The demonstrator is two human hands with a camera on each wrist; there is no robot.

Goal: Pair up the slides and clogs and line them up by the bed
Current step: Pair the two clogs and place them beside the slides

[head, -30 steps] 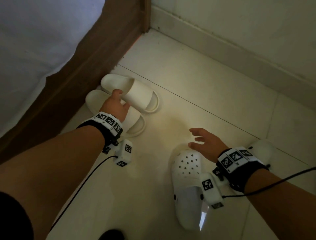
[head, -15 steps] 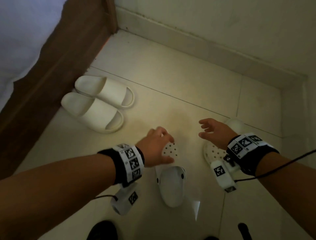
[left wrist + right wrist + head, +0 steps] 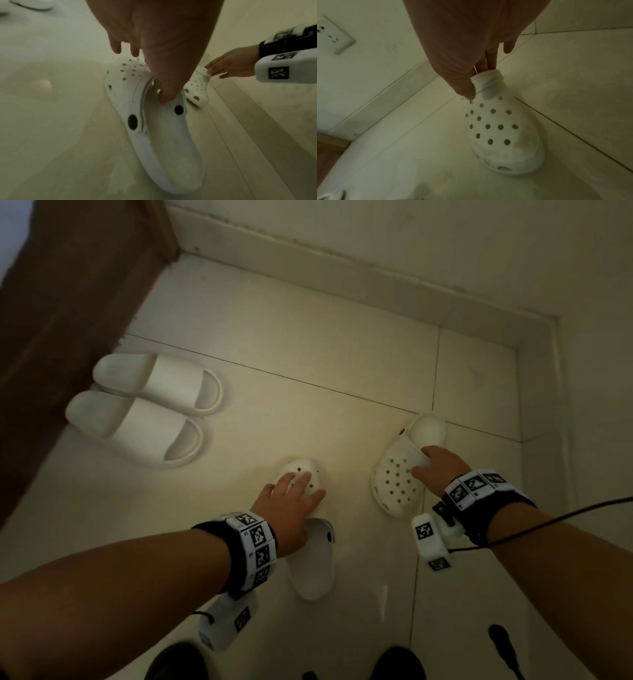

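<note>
Two cream slides (image 3: 161,385) (image 3: 137,429) lie side by side against the wooden bed frame (image 3: 68,302). On the floor in the middle sits a white clog (image 3: 313,570) (image 3: 163,135). My left hand (image 3: 298,491) (image 3: 164,94) grips its upper, thumb tucked in the opening and fingers over the holed toe. A second white clog (image 3: 394,484) (image 3: 498,129) lies to the right, its toe pointing toward me. My right hand (image 3: 431,467) (image 3: 471,86) pinches the rim of this clog's upper, thumb on top and fingers inside.
A skirting board (image 3: 342,268) runs along the back wall into a corner at the right. A wall socket (image 3: 334,37) sits above it. Two dark shapes, a left one (image 3: 178,662) and a right one (image 3: 400,662), show at the bottom edge. A cable (image 3: 548,522) trails from my right wrist.
My left hand left the slides and came right onto the middle clog. My right hand went past that clog to the right one and pinched it.
</note>
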